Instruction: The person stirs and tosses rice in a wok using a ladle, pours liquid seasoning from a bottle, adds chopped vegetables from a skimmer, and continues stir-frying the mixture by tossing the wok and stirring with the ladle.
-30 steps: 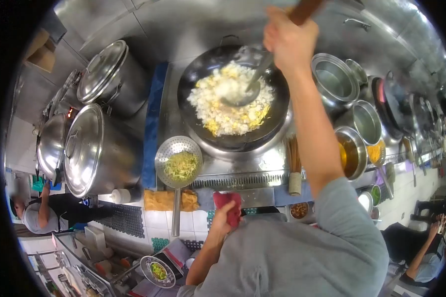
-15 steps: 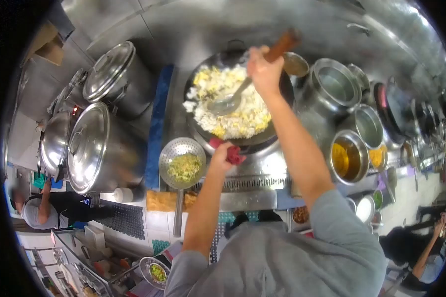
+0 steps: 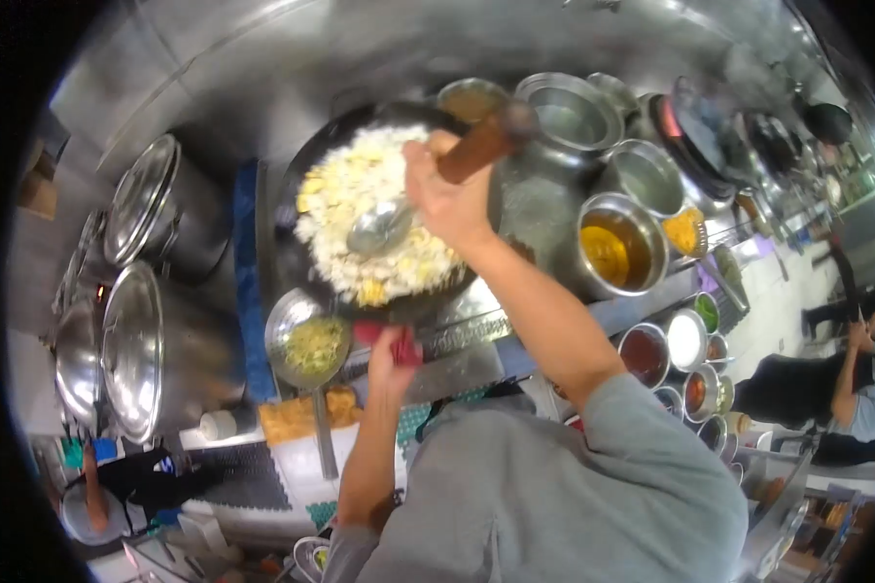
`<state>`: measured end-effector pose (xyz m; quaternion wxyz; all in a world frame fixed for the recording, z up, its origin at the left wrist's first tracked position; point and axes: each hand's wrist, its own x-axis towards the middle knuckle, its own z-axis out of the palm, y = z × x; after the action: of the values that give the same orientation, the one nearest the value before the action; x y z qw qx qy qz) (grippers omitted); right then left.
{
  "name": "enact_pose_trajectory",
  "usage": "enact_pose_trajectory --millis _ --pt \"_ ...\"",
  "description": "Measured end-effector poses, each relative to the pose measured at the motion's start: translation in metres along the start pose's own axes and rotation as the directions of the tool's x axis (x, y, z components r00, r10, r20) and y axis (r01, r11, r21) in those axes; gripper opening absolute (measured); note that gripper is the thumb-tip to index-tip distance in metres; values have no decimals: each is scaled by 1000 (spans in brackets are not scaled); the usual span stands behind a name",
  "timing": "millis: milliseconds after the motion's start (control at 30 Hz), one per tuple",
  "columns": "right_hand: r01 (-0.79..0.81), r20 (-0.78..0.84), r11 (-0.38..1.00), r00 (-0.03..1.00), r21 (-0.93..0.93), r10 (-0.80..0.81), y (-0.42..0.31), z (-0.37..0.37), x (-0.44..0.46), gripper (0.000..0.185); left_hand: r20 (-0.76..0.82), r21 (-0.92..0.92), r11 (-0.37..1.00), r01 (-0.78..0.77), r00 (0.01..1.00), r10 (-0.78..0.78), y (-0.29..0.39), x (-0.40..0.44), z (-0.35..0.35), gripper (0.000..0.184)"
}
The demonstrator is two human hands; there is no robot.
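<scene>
A dark wok (image 3: pixel 335 126) holds white rice mixed with yellow egg pieces (image 3: pixel 355 175). My right hand (image 3: pixel 449 199) is closed around a ladle (image 3: pixel 379 229), its thick wooden handle pointing up and its metal bowl in the rice. At the wok's near rim, my left hand (image 3: pixel 387 364) is shut on a red cloth (image 3: pixel 408 350). The cloth is pressed toward the rim; whether a wok handle lies under it is hidden. Beside that hand, a perforated strainer (image 3: pixel 284 319) carries chopped pale green vegetables (image 3: pixel 316 347).
Tall lidded pots (image 3: pixel 190 350) stand on the left. To the right are metal containers, one with yellow oil (image 3: pixel 608 255), and a second burner with a pan (image 3: pixel 705 146). Seasoning bowls (image 3: pixel 687 340) line the near right. Co-workers (image 3: pixel 792 389) stand at the far right and lower left.
My view has turned, shifting the wok left and bringing more seasoning bowls into sight. Both hands keep their hold; the ladle still rests in the rice, which has spread differently.
</scene>
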<state>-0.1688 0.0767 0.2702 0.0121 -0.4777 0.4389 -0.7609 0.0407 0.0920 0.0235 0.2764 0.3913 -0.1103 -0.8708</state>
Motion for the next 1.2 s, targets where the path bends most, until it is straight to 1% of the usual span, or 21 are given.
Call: enact_pose_trajectory --millis 33,67,200,233,267,300,333,400,433,500,533,600,633,667,767,800,900,1000,1067,1133,1200 --pt "-158 16 971 987 179 158 -16 -2 6 29 -45 -1 999 39 998 -39 -14 -27 -1 6" --pt "-242 1 958 970 155 244 -46 -5 18 30 -107 17 996 87 991 -85 -13 -60 5 6" --pt "-149 63 920 989 362 136 -131 -20 27 32 -75 55 988 144 987 -139 47 -90 62 5" --pt "-104 25 944 995 314 101 -121 -21 17 32 -130 -17 990 137 982 -138 61 -67 68 6" --pt "-15 -16 956 1000 292 20 -90 -16 3 32 32 -3 991 132 991 -132 65 -32 50 5" --pt "82 -55 960 996 268 -70 -46 -7 -13 32 0 35 996 81 997 -81 53 -14 40 4" --pt "-109 -84 978 989 177 125 0 -2 -38 33 -25 85 996 30 999 -28 43 -2 35 4" --pt "-172 -73 932 976 318 205 0 -8 -34 33 -25 -15 999 -36 999 35 3 -18 8 7" --pt "-163 -59 938 980 305 190 -26 -9 -20 32 -14 26 999 22 1000 -22 -9 -40 1 7" --pt "-143 -16 949 988 280 154 -83 -13 -6 31 -32 87 989 115 993 -113 6 -67 13 8" --pt "15 33 960 999 281 -25 -99 -19 -2 30 -63 81 985 149 987 -144 23 -80 30 8" --pt "15 -44 952 999 305 -2 -121 -15 -10 29 -208 45 984 171 965 -158 58 -93 69 8" --pt "16 -56 957 998 288 1 -100 -12 -21 29 -184 27 992 126 976 -119 71 -64 65 7" --pt "15 -67 962 998 271 3 -79 -9 -33 29 -42 114 990 78 996 -74 73 -42 57 6" --pt "-81 -142 989 985 120 98 -8 -4 -62 30 -87 98 995 20 996 -11 25 -20 8 5" --pt "-159 -123 969 975 192 184 -18 -6 -51 30 -116 88 996 -4 993 14 5 -33 1 5" --pt "-103 -17 970 994 222 109 -97 -13 -20 31 -90 53 983 178 981 -173 7 -94 16 6" --pt "-3 31 968 1000 249 -5 -125 -23 -32 30 -93 10 981 196 977 -194 64 -73 52 7" --pt "-1 1 987 1000 162 1 -67 -17 -54 30 13 67 988 139 990 -140 68 -19 37 8" --pt "-58 -73 995 995 79 63 -5 -12 -75 30 -7 73 997 -22 1000 23 29 -6 17 11" --pt "-172 -36 974 983 149 179 -35 -17 -52 30 11 54 996 67 998 -68 -8 -30 -17 10"
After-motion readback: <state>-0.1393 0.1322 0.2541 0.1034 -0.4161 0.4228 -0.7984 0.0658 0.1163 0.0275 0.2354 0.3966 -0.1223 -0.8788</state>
